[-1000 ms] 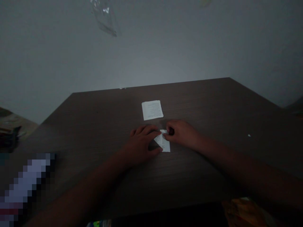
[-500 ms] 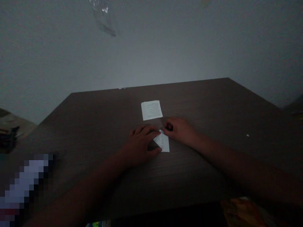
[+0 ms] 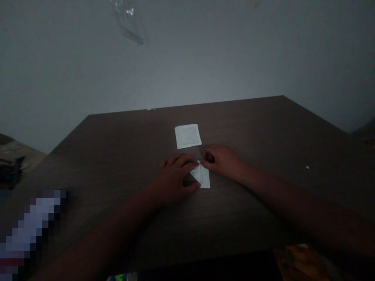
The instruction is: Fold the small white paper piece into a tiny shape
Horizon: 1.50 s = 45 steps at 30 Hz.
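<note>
A small printed sheet of paper (image 3: 206, 178), folded over along one side, lies on the dark wood-grain table (image 3: 249, 125). My left hand (image 3: 174, 177) rests palm down at its left, fingers apart, with the index fingertip and thumb tip pressing on the paper. At the paper's top edge my right hand (image 3: 221, 159) is closed, thumb and index finger pinched at the corner; its other fingers are curled. Just beyond both hands sits a stack of printed paper sheets (image 3: 188, 136), slightly uneven at the edges.
A pale wall (image 3: 187, 70) stands behind the table, with a clear plastic bag (image 3: 129, 23) on it. A white scrap (image 3: 307, 167) lies at the right. At the lower left is a blurred-out light object (image 3: 35, 222). Something orange (image 3: 301, 263) shows below the front edge.
Almost nothing differs. Both hands stay at the folded paper, and the stack lies where it was.
</note>
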### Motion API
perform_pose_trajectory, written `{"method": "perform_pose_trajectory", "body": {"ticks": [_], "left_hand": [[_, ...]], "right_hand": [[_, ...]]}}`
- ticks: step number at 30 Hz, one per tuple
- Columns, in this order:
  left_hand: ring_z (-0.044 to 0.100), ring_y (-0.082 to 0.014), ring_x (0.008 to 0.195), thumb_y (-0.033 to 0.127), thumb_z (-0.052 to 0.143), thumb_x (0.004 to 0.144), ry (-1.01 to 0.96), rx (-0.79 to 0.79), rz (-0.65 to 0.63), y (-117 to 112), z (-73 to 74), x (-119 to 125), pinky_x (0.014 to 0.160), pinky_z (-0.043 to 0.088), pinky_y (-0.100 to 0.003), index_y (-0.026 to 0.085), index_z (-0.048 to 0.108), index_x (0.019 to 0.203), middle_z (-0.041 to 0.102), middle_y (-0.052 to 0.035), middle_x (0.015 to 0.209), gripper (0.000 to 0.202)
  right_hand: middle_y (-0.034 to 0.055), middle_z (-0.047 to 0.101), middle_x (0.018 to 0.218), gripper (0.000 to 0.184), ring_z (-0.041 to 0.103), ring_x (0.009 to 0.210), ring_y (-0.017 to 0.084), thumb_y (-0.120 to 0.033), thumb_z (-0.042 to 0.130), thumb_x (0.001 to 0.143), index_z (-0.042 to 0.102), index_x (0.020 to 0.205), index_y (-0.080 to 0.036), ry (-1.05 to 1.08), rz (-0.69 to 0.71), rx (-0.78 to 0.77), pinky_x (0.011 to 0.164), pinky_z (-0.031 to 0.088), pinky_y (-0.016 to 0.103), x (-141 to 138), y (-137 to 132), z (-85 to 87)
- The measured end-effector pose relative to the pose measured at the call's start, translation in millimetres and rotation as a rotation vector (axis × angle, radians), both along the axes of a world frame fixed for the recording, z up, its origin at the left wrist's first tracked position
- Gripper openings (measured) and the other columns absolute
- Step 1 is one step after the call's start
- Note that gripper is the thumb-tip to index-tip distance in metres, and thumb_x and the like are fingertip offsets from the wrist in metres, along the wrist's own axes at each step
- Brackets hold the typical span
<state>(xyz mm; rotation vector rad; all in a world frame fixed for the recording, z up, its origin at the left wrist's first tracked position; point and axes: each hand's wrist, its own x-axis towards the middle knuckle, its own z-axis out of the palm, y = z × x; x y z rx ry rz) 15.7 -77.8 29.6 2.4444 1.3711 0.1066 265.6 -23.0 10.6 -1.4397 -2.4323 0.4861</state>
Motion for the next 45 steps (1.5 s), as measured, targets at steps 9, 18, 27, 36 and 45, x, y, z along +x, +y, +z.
{"method": "perform_pose_trajectory", "body": {"ticks": [9,18,27,36,45], "left_hand": [[0.051,-0.0486,0.166,0.043,0.080,0.107,-0.021,0.021,-0.011,-2.6,-1.2,-1.8,0.132,0.044,-0.074,0.032,0.069,0.166,0.061,-0.0115,0.179,0.061],[0.053,-0.0480,0.163,0.047,0.078,0.107,-0.031,0.037,-0.023,-0.7,-4.5,-3.2,0.130,0.045,-0.074,0.033,0.070,0.165,0.061,-0.0109,0.179,0.060],[0.052,-0.0475,0.164,0.042,0.080,0.108,-0.009,0.028,-0.027,-0.7,-2.7,-2.8,0.132,0.044,-0.073,0.031,0.068,0.166,0.060,-0.0107,0.180,0.060],[0.050,-0.0477,0.166,0.043,0.081,0.108,-0.003,-0.001,-0.012,-0.8,-0.9,-0.9,0.133,0.043,-0.076,0.031,0.068,0.166,0.059,-0.0122,0.180,0.061],[0.052,-0.0460,0.165,0.041,0.081,0.109,-0.028,0.040,-0.034,-2.0,-1.6,-2.9,0.132,0.045,-0.074,0.032,0.067,0.167,0.061,-0.0115,0.178,0.061]], "right_hand": [[0.0140,0.078,0.125,0.061,0.072,0.117,0.037,-0.060,0.104,0.086,0.076,0.125,-0.023,-0.051,0.099,-0.047,0.098,0.053,0.047,11.1,-5.5,6.9],[0.0222,0.074,0.141,0.093,0.069,0.136,0.049,-0.076,0.108,0.072,0.075,0.139,-0.020,-0.104,0.064,-0.049,0.114,0.054,0.063,3.8,-16.7,8.6],[0.0160,0.074,0.137,0.077,0.070,0.131,0.044,-0.065,0.109,0.076,0.075,0.133,-0.025,-0.039,0.024,-0.088,0.108,0.055,0.055,3.8,-11.8,6.0],[0.0115,0.077,0.127,0.042,0.073,0.120,0.034,-0.049,0.097,0.096,0.074,0.122,-0.025,0.018,0.003,-0.098,0.097,0.052,0.043,7.4,0.0,1.6],[0.0099,0.078,0.120,0.022,0.072,0.108,0.029,-0.041,0.086,0.107,0.074,0.114,-0.023,0.077,-0.017,-0.024,0.093,0.048,0.041,6.9,3.6,-9.1]]}}
